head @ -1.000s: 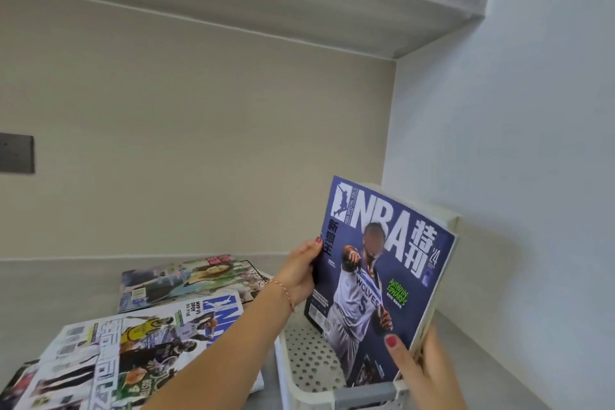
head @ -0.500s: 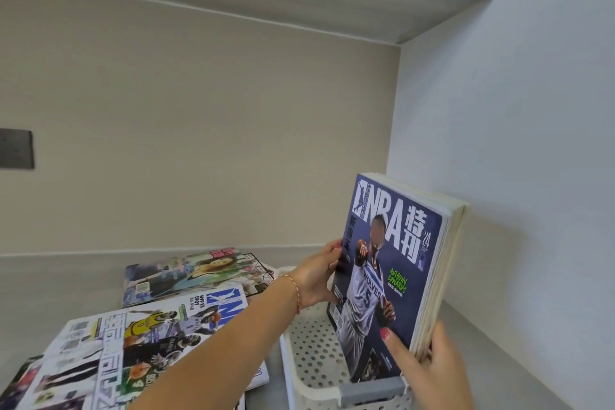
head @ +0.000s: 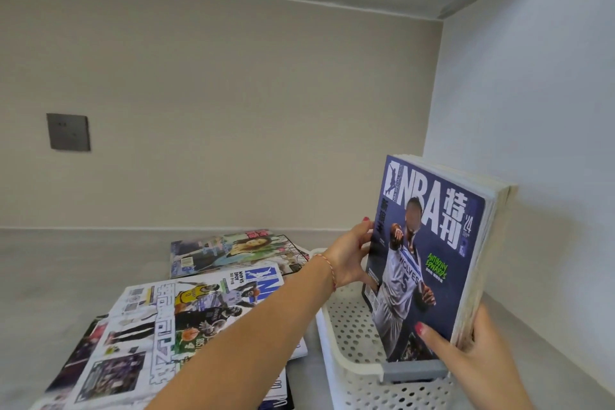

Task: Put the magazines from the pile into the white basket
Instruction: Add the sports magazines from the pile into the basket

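A thick bundle of magazines fronted by a blue NBA magazine (head: 429,253) stands upright inside the white basket (head: 346,336), at the right by the wall. My left hand (head: 349,260) grips the bundle's left edge. Its lower right corner is held by my right hand (head: 466,353), thumb on the cover. The pile of magazines (head: 186,323) lies flat to the left of the basket, with a white basketball cover on top. My left forearm crosses over the pile.
Another magazine (head: 233,250) with a woman on its cover lies behind the pile. A white wall (head: 532,143) stands close on the right, a beige wall behind, with a dark switch plate (head: 68,131). A shelf overhangs above.
The bundle has swung more upright and shifted right toward the wall, settling lower in the basket. Both hands kept their grip and followed it.
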